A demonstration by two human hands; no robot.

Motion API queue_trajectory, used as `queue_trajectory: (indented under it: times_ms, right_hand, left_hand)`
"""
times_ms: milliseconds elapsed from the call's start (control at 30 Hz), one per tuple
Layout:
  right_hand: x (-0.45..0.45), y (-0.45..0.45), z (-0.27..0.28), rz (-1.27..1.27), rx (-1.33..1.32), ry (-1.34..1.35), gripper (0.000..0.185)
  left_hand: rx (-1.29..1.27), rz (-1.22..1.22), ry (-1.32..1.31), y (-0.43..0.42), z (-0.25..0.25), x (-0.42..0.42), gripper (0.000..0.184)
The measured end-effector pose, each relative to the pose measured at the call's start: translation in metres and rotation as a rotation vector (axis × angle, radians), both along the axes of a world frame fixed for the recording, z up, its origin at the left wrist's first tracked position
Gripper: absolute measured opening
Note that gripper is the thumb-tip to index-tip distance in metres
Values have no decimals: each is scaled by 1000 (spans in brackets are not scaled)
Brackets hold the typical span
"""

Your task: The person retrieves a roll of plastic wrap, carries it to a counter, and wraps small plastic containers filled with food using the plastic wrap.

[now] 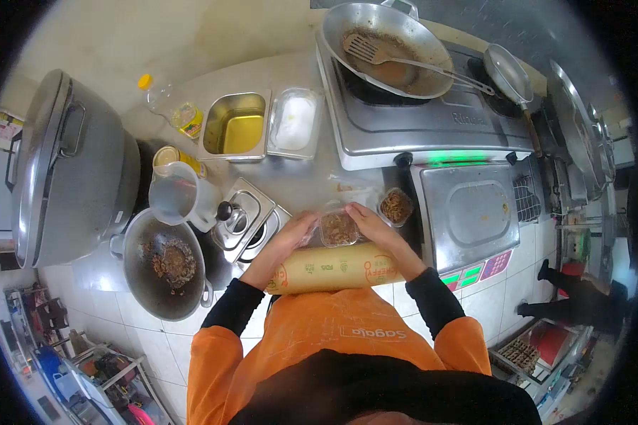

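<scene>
Between my two hands is a small clear plastic container (339, 229) of brown, crumbly food, with shiny cling film about it. My left hand (298, 232) grips its left side, where film bunches near the fingers. At its upper right corner, my right hand (370, 224) is closed on the edge, thumb and fingers partly hidden. Just below lies a large roll of cling film (333, 269) with printed lettering, across the counter's front edge against my apron. A second clear container (395, 207) of similar brown food stands uncovered to the right of my right hand.
A wok (164, 263) with food remains, a plastic jug (174, 193) and lidded steel containers (242, 216) stand left. Behind are an oil-filled steel pan (235, 127), an oil bottle (170, 106) and a stove (432, 127) bearing a frying pan (418, 46). A scale (468, 212) sits right.
</scene>
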State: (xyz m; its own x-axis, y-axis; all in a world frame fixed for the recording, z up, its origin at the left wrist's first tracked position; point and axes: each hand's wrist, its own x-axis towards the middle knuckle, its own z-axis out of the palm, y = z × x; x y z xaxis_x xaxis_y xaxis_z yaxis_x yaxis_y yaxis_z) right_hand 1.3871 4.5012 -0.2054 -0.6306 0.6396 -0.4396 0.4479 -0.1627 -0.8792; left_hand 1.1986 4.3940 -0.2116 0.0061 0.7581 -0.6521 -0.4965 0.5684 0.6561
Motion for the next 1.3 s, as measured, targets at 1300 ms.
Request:
queue_trajectory:
  times_ms: [1300]
  right_hand:
    - [17,-6,81,195,141,-15,40]
  left_hand:
    - [347,-267,464,-23,51,18,38]
